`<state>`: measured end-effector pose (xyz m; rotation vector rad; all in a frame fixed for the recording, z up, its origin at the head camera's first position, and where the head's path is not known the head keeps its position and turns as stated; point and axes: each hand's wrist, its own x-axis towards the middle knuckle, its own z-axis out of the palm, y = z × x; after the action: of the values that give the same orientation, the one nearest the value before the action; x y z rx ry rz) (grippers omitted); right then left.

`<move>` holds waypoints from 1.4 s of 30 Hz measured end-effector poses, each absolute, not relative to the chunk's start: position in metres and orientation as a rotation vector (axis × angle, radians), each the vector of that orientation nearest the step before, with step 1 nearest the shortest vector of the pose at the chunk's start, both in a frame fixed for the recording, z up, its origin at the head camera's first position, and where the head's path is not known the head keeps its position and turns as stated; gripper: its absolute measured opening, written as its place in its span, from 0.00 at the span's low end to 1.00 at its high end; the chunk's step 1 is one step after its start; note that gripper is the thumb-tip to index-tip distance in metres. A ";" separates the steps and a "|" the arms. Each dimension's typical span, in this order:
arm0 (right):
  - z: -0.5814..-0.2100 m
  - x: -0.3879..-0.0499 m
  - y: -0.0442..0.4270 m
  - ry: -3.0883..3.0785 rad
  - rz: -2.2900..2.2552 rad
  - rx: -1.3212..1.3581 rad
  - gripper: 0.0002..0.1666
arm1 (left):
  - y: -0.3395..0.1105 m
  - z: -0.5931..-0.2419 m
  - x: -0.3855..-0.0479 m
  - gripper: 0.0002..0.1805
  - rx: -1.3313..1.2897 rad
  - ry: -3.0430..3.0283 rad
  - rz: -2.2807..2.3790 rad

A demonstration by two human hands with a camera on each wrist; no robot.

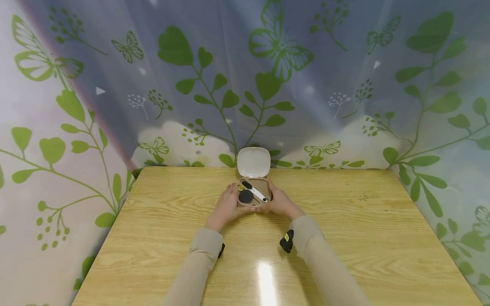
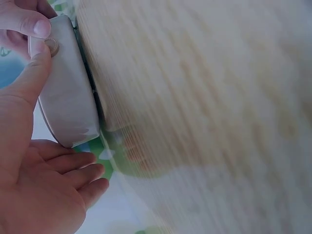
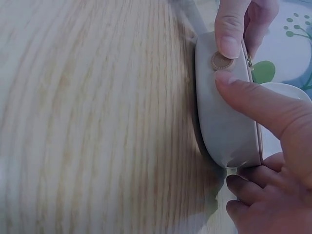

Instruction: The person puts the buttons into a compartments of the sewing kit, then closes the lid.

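A small pale case stands on the table with its white lid raised at the back. My left hand holds its left side and my right hand its right side. Both thumbs touch the front wall beside a round beige button. Inside, a round black piece lies at the front left. A white tool with black ends rests diagonally across the tan interior, its exact kind unclear. Something small and yellow shows at the left edge.
The wood-grain table extends around the case, with a bright reflection near its front. Behind it hangs a curtain printed with leaves and butterflies, close to the lid. A black wrist camera sits at the right cuff.
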<state>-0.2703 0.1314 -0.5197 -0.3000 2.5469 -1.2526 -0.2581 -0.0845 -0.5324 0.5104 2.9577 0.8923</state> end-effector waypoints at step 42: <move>-0.525 -0.215 0.125 2.564 -1.284 -0.297 0.73 | -0.087 -0.524 -0.201 0.62 0.433 2.949 0.891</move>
<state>-0.2150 0.1249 -0.5254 -0.2975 2.5638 -1.2843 -0.2008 -0.0871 -0.5239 0.4332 2.9491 0.8908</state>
